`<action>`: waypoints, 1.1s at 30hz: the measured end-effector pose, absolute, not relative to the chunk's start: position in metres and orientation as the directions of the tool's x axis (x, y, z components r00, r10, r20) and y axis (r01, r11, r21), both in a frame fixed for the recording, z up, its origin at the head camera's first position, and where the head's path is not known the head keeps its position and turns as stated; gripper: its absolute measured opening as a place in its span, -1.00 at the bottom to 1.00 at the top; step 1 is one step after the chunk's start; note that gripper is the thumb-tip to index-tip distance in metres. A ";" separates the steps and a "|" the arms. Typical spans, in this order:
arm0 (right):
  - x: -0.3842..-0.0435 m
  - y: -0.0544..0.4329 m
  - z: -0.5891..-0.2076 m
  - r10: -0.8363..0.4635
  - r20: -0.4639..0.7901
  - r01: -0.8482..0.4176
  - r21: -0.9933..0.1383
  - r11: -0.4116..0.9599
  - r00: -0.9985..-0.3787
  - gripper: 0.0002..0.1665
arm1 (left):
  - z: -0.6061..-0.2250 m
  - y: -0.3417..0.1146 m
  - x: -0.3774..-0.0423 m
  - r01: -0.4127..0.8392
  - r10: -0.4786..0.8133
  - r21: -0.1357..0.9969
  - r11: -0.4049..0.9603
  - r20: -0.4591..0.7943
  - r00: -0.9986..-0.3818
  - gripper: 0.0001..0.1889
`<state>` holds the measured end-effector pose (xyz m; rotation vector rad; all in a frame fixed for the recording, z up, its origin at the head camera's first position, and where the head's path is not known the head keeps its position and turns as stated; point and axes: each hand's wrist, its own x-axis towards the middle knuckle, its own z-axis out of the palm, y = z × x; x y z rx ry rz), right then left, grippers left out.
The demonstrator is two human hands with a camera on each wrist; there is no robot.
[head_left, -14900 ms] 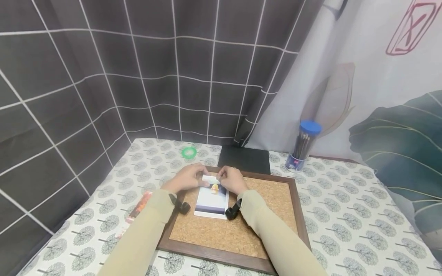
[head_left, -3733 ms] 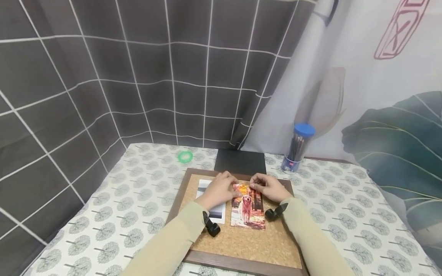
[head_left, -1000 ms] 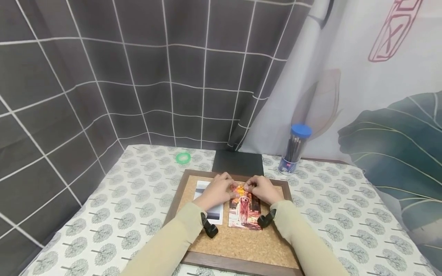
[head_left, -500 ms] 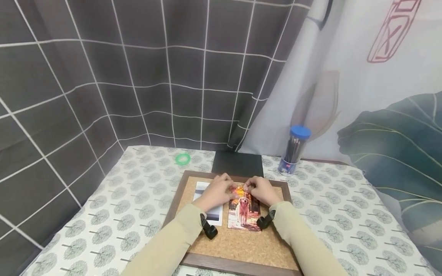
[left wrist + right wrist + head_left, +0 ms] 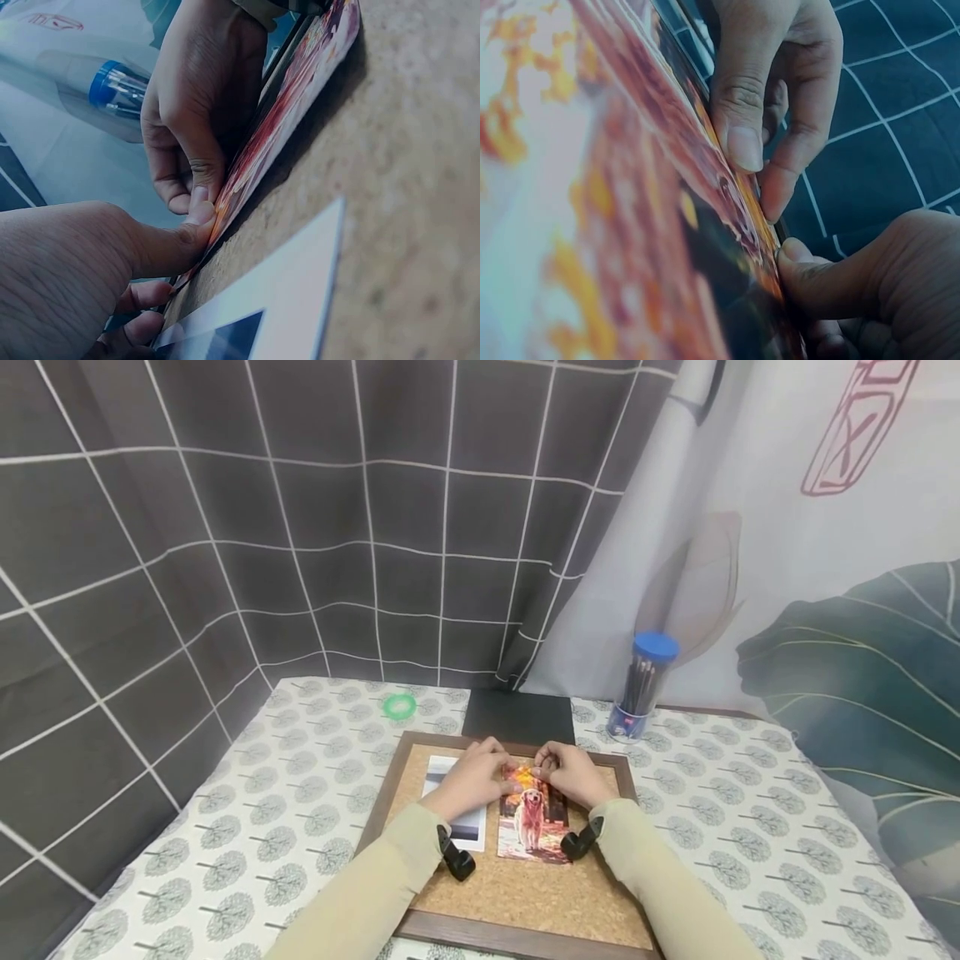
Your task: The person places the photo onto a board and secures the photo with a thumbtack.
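A dog photo (image 5: 530, 831) with autumn colours lies on the brown-framed corkboard (image 5: 517, 902). My left hand (image 5: 474, 781) pinches its upper edge near the left corner, thumb on the face. Close beside it, my right hand (image 5: 572, 775) pinches the same edge farther right. In the left wrist view the photo (image 5: 281, 112) stands a little off the cork along one side. The right wrist view has both thumbs almost meeting at the edge; whether a small pin sits between the fingertips cannot be seen. A white-bordered photo (image 5: 471, 832) lies left, partly under my left hand.
Behind the board lies a flat black panel (image 5: 517, 714). A green tape roll (image 5: 399, 706) rests at the back left of the tree-patterned tablecloth (image 5: 300, 810). At the back right stands a clear blue-lidded tub (image 5: 642, 685) of dark sticks. Dark gridded curtain (image 5: 405, 568) hangs behind.
Since the earliest frame, both hands have moved right from the white-bordered photo, and the dog photo has come onto the cork. Over the last second the hands have barely moved.
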<state>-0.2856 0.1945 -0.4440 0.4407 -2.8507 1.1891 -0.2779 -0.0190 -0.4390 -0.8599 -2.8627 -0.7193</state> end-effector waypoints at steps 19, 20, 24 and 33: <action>-0.283 0.189 -0.441 -0.196 0.123 -0.226 -0.692 0.685 -0.973 -0.88 | -0.439 -0.020 -0.276 0.535 0.504 0.415 0.736 0.193 -0.842 -0.61; -0.283 0.189 -0.441 -0.194 0.117 -0.220 -0.697 0.683 -0.974 -0.88 | -0.439 -0.020 -0.276 0.534 0.504 0.415 0.737 0.190 -0.843 -0.61; -0.283 0.190 -0.442 -0.192 0.120 -0.221 -0.690 0.689 -0.974 -0.90 | -0.439 -0.020 -0.276 0.533 0.506 0.412 0.739 0.182 -0.843 -0.61; -0.283 0.191 -0.442 -0.198 0.122 -0.226 -0.695 0.682 -0.973 -0.91 | -0.438 -0.020 -0.277 0.537 0.507 0.416 0.733 0.192 -0.840 -0.59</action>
